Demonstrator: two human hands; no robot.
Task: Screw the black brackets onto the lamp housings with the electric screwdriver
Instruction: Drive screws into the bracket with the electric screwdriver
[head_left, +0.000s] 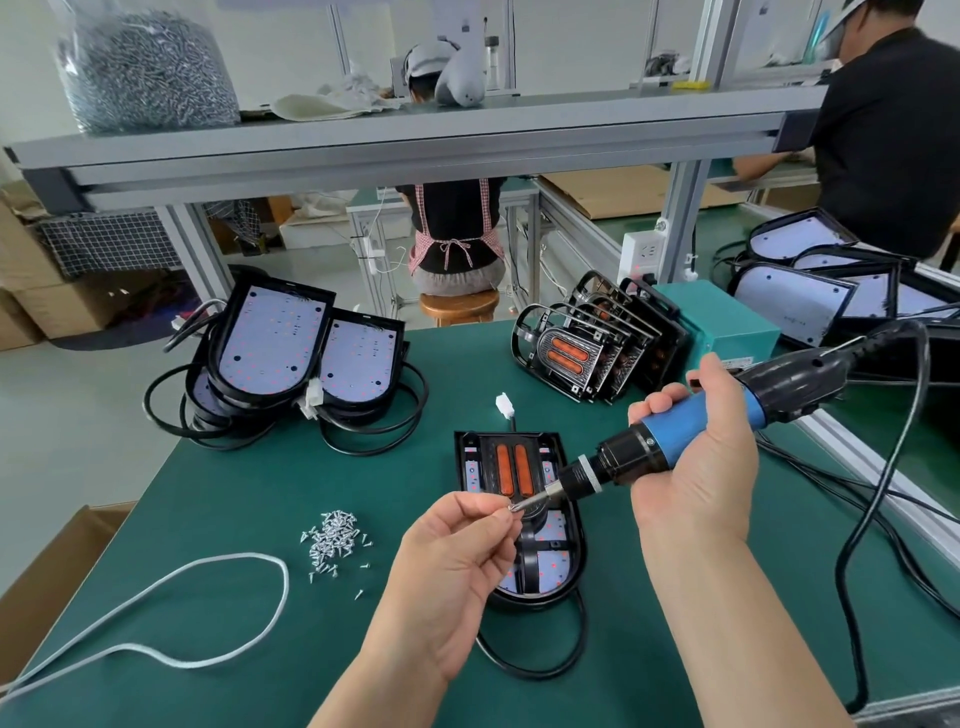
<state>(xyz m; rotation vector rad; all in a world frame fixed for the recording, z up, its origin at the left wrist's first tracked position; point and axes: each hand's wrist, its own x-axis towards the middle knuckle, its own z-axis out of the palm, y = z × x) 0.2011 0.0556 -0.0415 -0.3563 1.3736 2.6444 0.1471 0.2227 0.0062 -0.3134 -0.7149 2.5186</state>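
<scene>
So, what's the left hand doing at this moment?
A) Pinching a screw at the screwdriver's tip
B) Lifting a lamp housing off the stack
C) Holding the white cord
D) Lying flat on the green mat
A: the left hand pinches a screw against the bit of the electric screwdriver, which the right hand grips above the lamp housing.

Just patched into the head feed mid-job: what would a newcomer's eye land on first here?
At centre, the right hand grips a blue screwdriver, and its bit meets a small screw pinched by the left hand, over a lamp housing on the green table. Next come the loose screw pile to the left and the stack of housings at the table's far left.
</scene>
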